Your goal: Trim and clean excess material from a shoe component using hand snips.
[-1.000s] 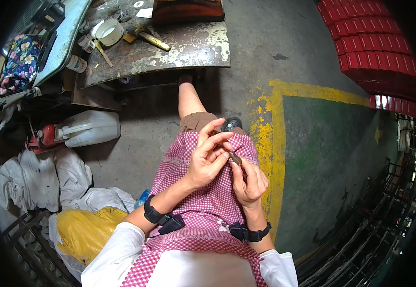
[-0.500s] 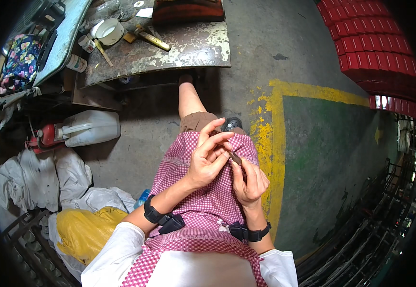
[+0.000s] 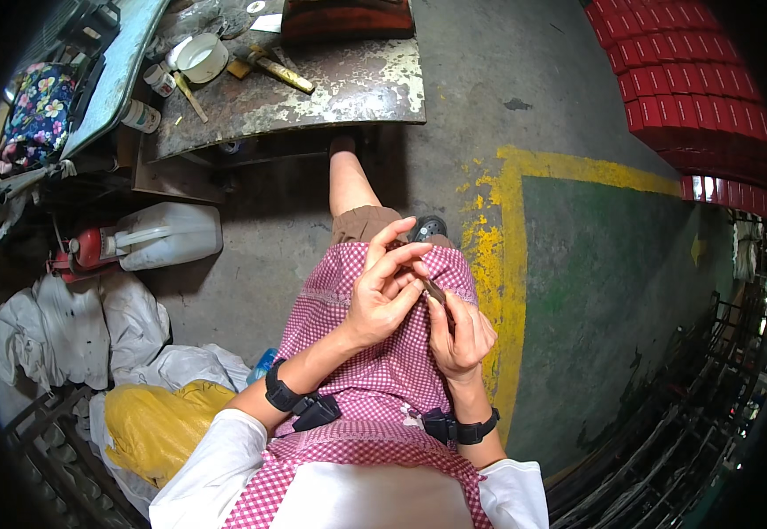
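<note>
Above my lap, both hands meet around a small dark, flat, narrow piece (image 3: 434, 290) whose kind I cannot make out. My left hand (image 3: 385, 295) pinches its upper end between thumb and a finger, with the other fingers raised and bent. On the lower end, the thumb and fingers of my right hand (image 3: 461, 337) are closed. Most of the piece is hidden by my fingers. Under the hands lies the red-and-white checked apron (image 3: 348, 353) over my legs.
A worn table (image 3: 348, 93) ahead carries a white tub (image 3: 202, 58), a yellow-handled tool (image 3: 282, 72) and a dark red box (image 3: 348, 19). Left are a white jerrycan (image 3: 176, 240) and a yellow sack (image 3: 163, 428). Red boxes (image 3: 683, 70) stack far right; black metal racks (image 3: 665, 441) stand nearer.
</note>
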Action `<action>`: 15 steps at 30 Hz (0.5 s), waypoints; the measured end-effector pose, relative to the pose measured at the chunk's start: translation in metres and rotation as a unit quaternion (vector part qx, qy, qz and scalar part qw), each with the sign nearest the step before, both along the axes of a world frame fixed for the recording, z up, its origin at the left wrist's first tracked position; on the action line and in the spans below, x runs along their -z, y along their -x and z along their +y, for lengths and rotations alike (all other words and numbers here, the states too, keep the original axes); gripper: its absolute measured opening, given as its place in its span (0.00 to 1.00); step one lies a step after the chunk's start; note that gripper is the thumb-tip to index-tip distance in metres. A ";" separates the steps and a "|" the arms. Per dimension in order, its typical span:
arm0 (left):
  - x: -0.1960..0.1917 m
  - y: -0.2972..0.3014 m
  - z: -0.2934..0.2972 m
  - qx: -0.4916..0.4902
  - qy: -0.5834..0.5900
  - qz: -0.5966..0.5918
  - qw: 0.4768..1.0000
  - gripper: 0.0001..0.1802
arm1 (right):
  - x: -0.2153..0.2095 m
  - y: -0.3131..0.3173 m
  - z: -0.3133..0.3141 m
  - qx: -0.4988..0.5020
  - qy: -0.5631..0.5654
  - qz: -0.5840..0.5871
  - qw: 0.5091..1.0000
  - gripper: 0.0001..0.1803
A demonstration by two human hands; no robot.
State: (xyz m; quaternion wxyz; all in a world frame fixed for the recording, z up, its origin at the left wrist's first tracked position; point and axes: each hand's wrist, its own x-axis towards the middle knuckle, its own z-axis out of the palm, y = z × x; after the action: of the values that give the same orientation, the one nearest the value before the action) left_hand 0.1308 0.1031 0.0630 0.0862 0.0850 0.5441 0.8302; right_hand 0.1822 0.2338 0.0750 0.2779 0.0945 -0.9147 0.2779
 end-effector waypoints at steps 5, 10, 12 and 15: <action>0.001 0.000 0.001 0.001 -0.008 -0.003 1.000 0.21 | 0.002 0.000 0.000 0.002 -0.001 0.001 1.000 0.11; 0.001 0.000 -0.001 0.001 0.003 0.002 1.000 0.21 | 0.002 0.000 0.000 0.003 0.003 0.004 1.000 0.11; 0.002 0.000 -0.001 0.002 0.005 0.002 1.000 0.21 | 0.002 0.000 0.000 0.003 0.003 0.004 1.000 0.11; 0.003 0.000 0.000 0.001 0.007 0.006 1.000 0.21 | 0.003 0.000 0.000 -0.001 0.006 0.004 1.000 0.11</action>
State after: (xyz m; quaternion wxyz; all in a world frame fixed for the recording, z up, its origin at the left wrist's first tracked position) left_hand 0.1309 0.1030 0.0598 0.0839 0.0901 0.5502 0.8259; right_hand 0.1826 0.2343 0.0717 0.2820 0.0946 -0.9119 0.2828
